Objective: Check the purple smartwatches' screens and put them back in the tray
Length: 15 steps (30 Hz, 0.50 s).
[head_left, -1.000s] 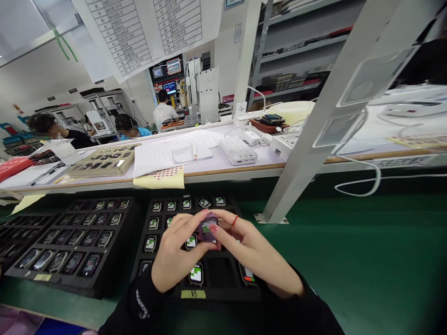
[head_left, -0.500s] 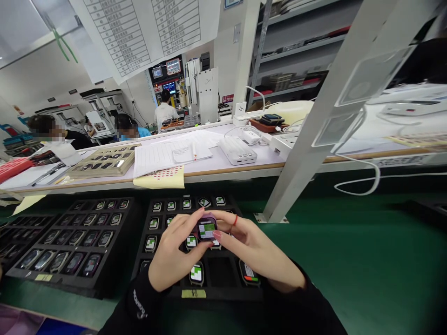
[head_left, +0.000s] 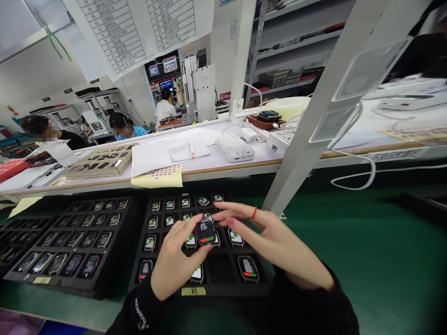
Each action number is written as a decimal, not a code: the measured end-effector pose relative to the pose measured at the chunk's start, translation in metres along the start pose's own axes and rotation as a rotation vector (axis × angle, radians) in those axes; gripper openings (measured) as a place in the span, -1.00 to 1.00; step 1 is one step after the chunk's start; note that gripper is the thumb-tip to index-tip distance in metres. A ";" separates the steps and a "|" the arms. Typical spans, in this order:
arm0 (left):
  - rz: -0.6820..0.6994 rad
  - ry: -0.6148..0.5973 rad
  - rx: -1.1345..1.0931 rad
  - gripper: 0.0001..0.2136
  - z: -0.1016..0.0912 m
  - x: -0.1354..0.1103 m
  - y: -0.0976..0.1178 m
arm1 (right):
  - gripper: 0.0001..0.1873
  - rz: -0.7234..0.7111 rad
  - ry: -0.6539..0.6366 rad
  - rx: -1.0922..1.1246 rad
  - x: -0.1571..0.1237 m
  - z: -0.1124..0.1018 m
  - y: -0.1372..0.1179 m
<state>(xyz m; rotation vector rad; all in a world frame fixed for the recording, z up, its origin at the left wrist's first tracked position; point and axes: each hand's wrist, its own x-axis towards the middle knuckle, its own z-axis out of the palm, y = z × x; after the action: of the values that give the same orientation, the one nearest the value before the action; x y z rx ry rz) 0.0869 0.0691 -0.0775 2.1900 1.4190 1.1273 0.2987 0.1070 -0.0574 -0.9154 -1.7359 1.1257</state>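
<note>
My left hand (head_left: 176,260) pinches a small smartwatch body (head_left: 205,232) with a dark screen and a red and green bar. It holds the watch above a black compartment tray (head_left: 195,292) that carries several lit watch bodies. My right hand (head_left: 275,242) hovers just right of the watch with its fingers stretched out and apart, and a red band sits on one finger. One compartment (head_left: 217,271) in the tray's front row is bare. A second black tray (head_left: 75,242) of dark-screened watch bodies lies to the left.
The trays rest on a green mat (head_left: 349,260). A slanted white post (head_left: 314,116) rises on the right. Behind it runs a white bench with paper sheets (head_left: 164,156), a white power bank (head_left: 234,149), a beige tray (head_left: 101,160) and cables. Several people sit at machines in the background.
My right hand has let go of the watch and moved right with its fingers spread. The watch screen has changed from a green pattern to dark with a red and green bar.
</note>
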 end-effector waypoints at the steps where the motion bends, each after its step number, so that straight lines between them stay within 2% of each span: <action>1: -0.068 -0.064 0.017 -0.48 0.005 -0.004 0.000 | -0.59 -0.008 0.054 0.007 -0.002 -0.006 0.001; 4: -0.190 -0.298 0.061 -0.47 0.024 -0.020 0.000 | -0.58 -0.044 0.186 0.020 -0.009 -0.020 0.000; 7: -0.205 -0.441 0.098 -0.46 0.046 -0.034 -0.002 | -0.61 -0.054 0.249 0.024 -0.016 -0.026 -0.003; 11: -0.195 -0.481 0.146 -0.47 0.061 -0.041 -0.007 | -0.65 -0.045 0.245 0.007 -0.021 -0.025 -0.007; 15: -0.214 -0.495 0.203 -0.50 0.060 -0.040 -0.013 | -0.69 -0.054 0.164 -0.013 -0.018 -0.021 -0.004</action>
<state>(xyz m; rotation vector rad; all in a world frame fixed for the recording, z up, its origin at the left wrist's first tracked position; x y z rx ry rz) 0.1153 0.0500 -0.1426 2.1724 1.5326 0.3435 0.3242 0.0958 -0.0532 -0.9365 -1.6257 0.9779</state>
